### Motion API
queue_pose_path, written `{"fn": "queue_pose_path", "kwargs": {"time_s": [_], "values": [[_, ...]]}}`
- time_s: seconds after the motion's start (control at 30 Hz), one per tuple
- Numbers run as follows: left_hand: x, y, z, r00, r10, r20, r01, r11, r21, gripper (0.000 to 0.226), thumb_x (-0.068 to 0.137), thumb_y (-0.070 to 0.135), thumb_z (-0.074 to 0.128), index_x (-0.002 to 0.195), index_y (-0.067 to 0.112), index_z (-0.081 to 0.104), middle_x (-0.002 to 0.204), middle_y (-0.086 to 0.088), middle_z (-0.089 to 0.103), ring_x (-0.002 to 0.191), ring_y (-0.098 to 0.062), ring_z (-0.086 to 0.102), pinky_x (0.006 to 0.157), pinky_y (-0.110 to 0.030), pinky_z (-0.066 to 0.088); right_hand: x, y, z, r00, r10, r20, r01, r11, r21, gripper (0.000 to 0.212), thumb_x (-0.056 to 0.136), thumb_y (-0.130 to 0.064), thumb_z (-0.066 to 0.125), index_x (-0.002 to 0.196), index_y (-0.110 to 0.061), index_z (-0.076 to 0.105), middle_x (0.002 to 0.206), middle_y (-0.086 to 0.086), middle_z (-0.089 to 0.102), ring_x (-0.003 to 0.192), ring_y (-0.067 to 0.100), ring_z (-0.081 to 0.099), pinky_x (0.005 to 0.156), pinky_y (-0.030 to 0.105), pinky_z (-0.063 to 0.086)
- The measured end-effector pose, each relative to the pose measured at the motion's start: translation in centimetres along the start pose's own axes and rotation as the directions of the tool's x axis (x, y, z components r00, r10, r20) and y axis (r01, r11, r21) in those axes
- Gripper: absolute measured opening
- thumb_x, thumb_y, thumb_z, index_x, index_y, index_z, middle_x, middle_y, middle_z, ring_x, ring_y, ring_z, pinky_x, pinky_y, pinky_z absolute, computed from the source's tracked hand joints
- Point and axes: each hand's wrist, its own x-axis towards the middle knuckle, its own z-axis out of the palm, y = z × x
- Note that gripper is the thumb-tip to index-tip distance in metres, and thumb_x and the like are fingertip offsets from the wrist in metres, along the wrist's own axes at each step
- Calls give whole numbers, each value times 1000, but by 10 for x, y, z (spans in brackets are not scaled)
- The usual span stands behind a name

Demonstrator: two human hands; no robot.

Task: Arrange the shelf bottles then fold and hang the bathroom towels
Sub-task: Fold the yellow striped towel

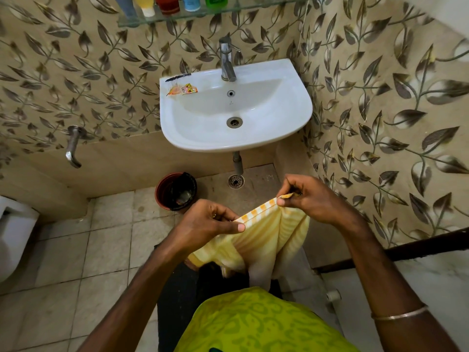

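You hold the yellow striped towel [266, 240] in front of your body, on the near side of the sink [193, 138], and this is the thing of the task at this moment. Your left hand [210, 222] is clenched on the top hem, thumb over the cloth and fingers behind it. Your right hand [312, 199] pinches the same hem at its other end, a little higher and nearer to the sink. Both grips are closed on the towel. Between them the edge is stretched almost straight, and I judge this is the reason for the hold: with the hem tight, the rest of the cloth hangs down freely toward your legs, so you can find the corners and bring them together for a fold. The lower part is bunched, so the fold looks not yet made.

Below the sink, on the tiled floor [76, 250], a small red bin [175, 190] with a dark liner stands just beside the floor drain [235, 181], apart from the towel.

On the left rim of the sink lie some small sachets [181, 90]; the basin itself is bare.

Above the sink, the glass shelf [162, 17] carries the bottles [147, 5] in a row, upright and close together. They seem already arranged, so the towel step is the one in hand. No towel rail is in view, so I cannot say where it will hang.
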Motion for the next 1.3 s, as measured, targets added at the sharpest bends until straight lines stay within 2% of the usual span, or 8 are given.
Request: {"fn": "queue_pose_path", "kwargs": {"time_s": [0.1,0.57,0.7,0.83,0.9,1.03,1.13,1.3], "values": [[-3,-1,-3,1000,-2,1,2,1000,6,15,77,22,83,88,13,80,87,-3,79,83,-17,75,75,-24,58,-1,5,-4,998,14,-53,-15,1000,-25,13,84,-3,78,81,-10,67,81,-5,70,78,3,66,72,19,53],[-12,-9,-14,996,-87,19,87,996,-3,17,79,20,79,92,10,79,90,0,79,72,-10,70,60,-23,52,-3,18,-11,918,122,-376,-156,986,-61,13,89,-12,75,83,-18,66,89,-4,71,91,14,66,83,38,53],[-11,-7,-13,995,-71,-73,54,975,-213,28,73,25,79,93,6,77,95,-8,78,88,-21,74,78,-27,60,-3,16,-9,884,160,-438,-194,980,-34,9,89,-12,74,85,-16,67,92,-3,69,92,17,65,85,39,52],[-4,5,-3,979,-83,-187,-11,892,-453,32,72,19,79,97,0,75,96,-15,77,86,-24,75,77,-29,62,-6,9,-3,849,212,-484,-230,973,23,10,89,-15,75,84,-19,68,92,-1,69,93,22,67,82,41,56],[1,12,5,969,-90,-231,-36,871,-490,31,74,13,80,99,-2,74,95,-16,78,84,-24,76,74,-29,62,-11,2,4,851,269,-451,-221,963,156,8,89,-13,74,85,-17,69,93,3,71,90,24,70,78,46,61],[10,19,20,970,-94,-224,-39,851,-524,22,81,3,76,103,-1,74,95,-15,78,86,-25,76,72,-29,62,-22,-20,26,911,297,-285,-125,860,494,11,88,2,71,98,-4,70,83,9,66,68,15,69,61,33,59],[14,20,25,985,-50,-167,-39,871,-490,24,87,-3,68,111,-1,73,101,-17,77,94,-27,75,81,-32,62,-27,-28,37,947,253,-198,-64,753,655,15,82,2,74,97,-1,74,79,11,73,74,21,72,70,32,64],[12,23,23,973,40,-226,-124,920,-372,25,89,-4,65,113,-1,73,99,-12,78,92,-23,76,75,-27,61,-32,-31,34,996,52,-67,-3,816,579,36,78,13,71,108,-7,74,101,10,80,96,19,76,79,25,61]]}}
